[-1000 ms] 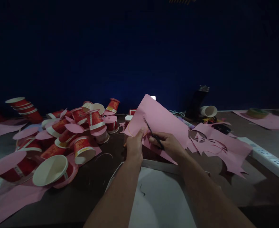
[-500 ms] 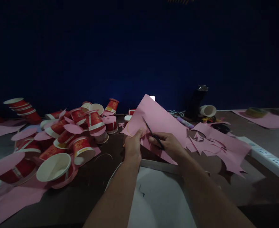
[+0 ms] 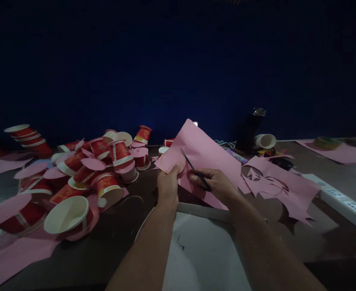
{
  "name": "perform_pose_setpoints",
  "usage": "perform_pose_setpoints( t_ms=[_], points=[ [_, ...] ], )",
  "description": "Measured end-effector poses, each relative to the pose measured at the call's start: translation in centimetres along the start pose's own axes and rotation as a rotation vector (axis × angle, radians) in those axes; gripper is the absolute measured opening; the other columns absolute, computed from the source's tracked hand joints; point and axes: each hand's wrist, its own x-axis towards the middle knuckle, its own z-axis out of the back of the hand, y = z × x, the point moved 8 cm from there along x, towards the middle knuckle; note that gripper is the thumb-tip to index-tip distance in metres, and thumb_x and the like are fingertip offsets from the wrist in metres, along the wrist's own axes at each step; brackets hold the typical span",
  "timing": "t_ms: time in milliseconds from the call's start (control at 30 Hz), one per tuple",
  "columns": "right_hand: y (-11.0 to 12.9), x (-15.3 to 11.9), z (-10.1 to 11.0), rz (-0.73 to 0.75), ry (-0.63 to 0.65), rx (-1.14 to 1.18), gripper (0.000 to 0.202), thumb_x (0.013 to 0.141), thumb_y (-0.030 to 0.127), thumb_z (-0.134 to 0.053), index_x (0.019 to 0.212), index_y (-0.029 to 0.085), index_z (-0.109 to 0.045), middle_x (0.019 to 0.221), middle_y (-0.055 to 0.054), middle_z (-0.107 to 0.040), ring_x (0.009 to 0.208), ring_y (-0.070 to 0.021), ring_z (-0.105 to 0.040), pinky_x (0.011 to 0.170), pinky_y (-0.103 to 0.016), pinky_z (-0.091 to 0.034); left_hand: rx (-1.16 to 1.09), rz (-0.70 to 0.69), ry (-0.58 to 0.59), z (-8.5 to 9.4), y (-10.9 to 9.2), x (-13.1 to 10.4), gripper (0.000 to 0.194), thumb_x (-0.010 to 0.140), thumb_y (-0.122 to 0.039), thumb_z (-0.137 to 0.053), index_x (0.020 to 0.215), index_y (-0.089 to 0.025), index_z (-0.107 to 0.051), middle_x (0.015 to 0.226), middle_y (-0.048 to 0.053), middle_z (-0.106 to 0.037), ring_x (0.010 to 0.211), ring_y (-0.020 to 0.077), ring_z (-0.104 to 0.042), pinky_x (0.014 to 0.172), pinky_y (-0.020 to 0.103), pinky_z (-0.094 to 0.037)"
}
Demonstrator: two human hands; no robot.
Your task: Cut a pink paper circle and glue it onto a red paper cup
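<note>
A pink paper sheet (image 3: 208,155) is held up in front of me, with a yellowish circle outline drawn on its left part. My left hand (image 3: 168,184) pinches the sheet at its lower left edge, thumb lying over the circle. In my right hand (image 3: 216,184) is a pair of dark scissors (image 3: 193,163), its fingers wrapped around the handles. The blades lie against the paper just right of the circle and point up and to the left. How far the cut runs is hard to make out.
Red paper cups (image 3: 78,173), several with pink paper discs, crowd the left. A cup stack (image 3: 29,139) leans behind them. Cut pink scraps (image 3: 281,186) and a white power strip (image 3: 341,198) lie right. A dark bottle (image 3: 250,129) and a tipped cup (image 3: 265,141) stand at the back.
The paper sheet has shifted slightly, and my left hand has moved a little to the left with it. A cup at the left has rolled slightly.
</note>
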Motion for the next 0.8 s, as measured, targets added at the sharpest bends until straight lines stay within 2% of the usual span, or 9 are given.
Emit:
perform_pose_setpoints(
  t_ms=[233, 400, 533, 800],
  points=[
    [-0.23, 0.01, 0.12, -0.028, -0.003, 0.024, 0.056, 0.06, 0.045, -0.074, 0.106, 0.015, -0.069, 0.067, 0.002, -0.055, 0.059, -0.0074, -0.041, 0.054, -0.021, -0.034, 0.033, -0.036, -0.008, 0.21, -0.31, 0.16, 0.043, 0.061, -0.03, -0.074, 0.099, -0.012, -0.067, 0.094, 0.01, -0.07, 0.09, 0.0206, -0.065, 0.086, 0.035, -0.048],
    [-0.3, -0.07, 0.14, -0.039, -0.006, 0.037, 0.061, 0.059, 0.048, -0.074, 0.108, 0.013, -0.068, 0.068, 0.0, -0.058, 0.059, -0.0086, -0.046, 0.057, -0.024, -0.04, 0.05, -0.054, -0.021, 0.38, -0.46, 0.17, 0.039, 0.062, -0.03, -0.074, 0.098, -0.013, -0.068, 0.097, 0.009, -0.07, 0.092, 0.0205, -0.064, 0.086, 0.034, -0.048],
    [0.01, -0.22, 0.17, -0.028, -0.008, -0.012, 0.062, 0.06, 0.05, -0.073, 0.109, 0.012, -0.067, 0.066, -0.002, -0.06, 0.057, -0.01, -0.049, 0.055, -0.025, -0.04, 0.059, -0.038, -0.035, 0.57, -0.28, 0.37, 0.04, 0.061, -0.031, -0.074, 0.096, -0.012, -0.068, 0.093, 0.009, -0.07, 0.088, 0.0211, -0.065, 0.083, 0.035, -0.049],
    [0.39, -0.39, 0.18, -0.02, -0.033, -0.006, 0.061, 0.06, 0.05, -0.073, 0.108, 0.012, -0.068, 0.058, 0.0, -0.056, 0.052, -0.0086, -0.047, 0.052, -0.024, -0.04, 0.086, -0.058, -0.063, 0.81, -0.75, 0.26, 0.036, 0.061, -0.031, -0.074, 0.092, -0.013, -0.068, 0.088, 0.007, -0.07, 0.086, 0.0188, -0.064, 0.083, 0.034, -0.048]
  ],
)
